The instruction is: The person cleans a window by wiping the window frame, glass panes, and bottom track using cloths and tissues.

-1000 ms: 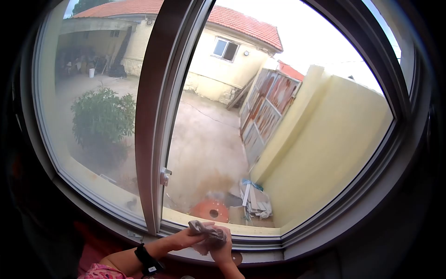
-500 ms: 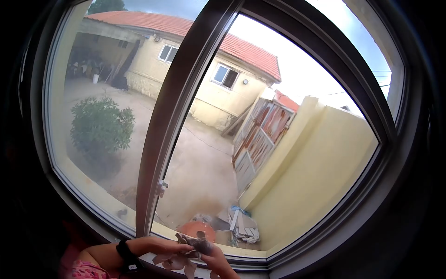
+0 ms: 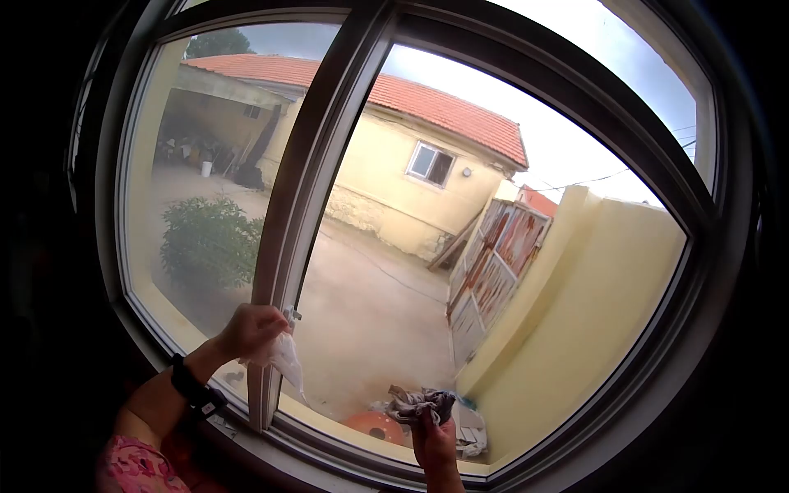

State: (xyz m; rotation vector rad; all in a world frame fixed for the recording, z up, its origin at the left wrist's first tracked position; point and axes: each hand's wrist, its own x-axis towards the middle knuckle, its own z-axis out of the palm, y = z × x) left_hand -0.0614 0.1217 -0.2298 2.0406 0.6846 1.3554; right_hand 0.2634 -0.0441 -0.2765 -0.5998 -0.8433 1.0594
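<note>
My left hand (image 3: 253, 330) is raised at the dark window frame's upright (image 3: 278, 279), close to its small latch (image 3: 294, 315). Its fingers are closed on a thin whitish sheet (image 3: 283, 361), which hangs down in front of the glass; whether it is cloth, tissue or plastic I cannot tell. Lower and to the right, my right hand (image 3: 436, 444) grips a crumpled grey cloth (image 3: 419, 404), bunched above the fingers. A black wristband (image 3: 194, 388) with a small device sits on my left wrist.
The window's lower sill (image 3: 370, 458) runs below both hands. Beyond the window are a bush (image 3: 209, 242), a rusty metal gate (image 3: 497, 263), a yellow wall (image 3: 604, 287) and a red-roofed house (image 3: 386, 172). An orange round object (image 3: 374, 426) stands outside, low down.
My hands were together on the crumpled material; now they are apart. The left has risen to the window upright with the whitish sheet, while the right keeps the grey cloth. The view has shifted.
</note>
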